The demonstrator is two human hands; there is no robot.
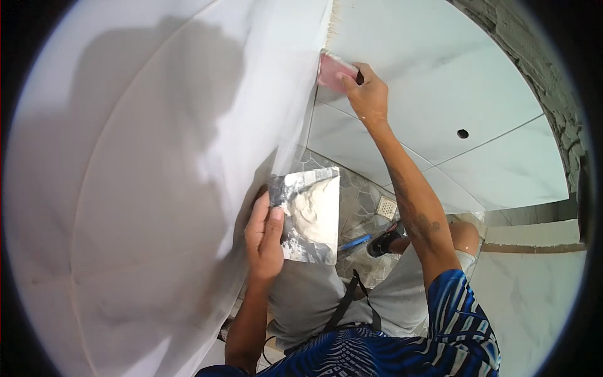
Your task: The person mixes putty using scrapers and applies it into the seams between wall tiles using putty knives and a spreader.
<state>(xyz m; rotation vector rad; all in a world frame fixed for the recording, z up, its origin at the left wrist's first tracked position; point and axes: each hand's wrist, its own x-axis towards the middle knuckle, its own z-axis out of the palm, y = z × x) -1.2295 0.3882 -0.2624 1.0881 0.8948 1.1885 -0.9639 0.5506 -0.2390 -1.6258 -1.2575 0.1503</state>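
My left hand (264, 234) grips a flat square board (319, 251) by its left edge, thumb on top. A thick mound of off-white paste (316, 210) lies on the board, with smears around it. Up at the inside corner of two tiled walls, my right hand (367, 94) pinches a pink flat spreader (334, 72). The spreader's left edge meets the corner joint (312, 113), and pale paste shows along its upper edge. Above it, a rough cream strip of paste (335, 19) runs up the corner.
White veined tiles cover the left wall (157, 188) and the far wall (427, 56), which has a small dark round hole (463, 134). Below are a patterned floor (358, 201), a square drain cover (387, 207) and a blue-handled tool (355, 242) near my foot. Bare rough cement (534, 63) borders the tiles at right.
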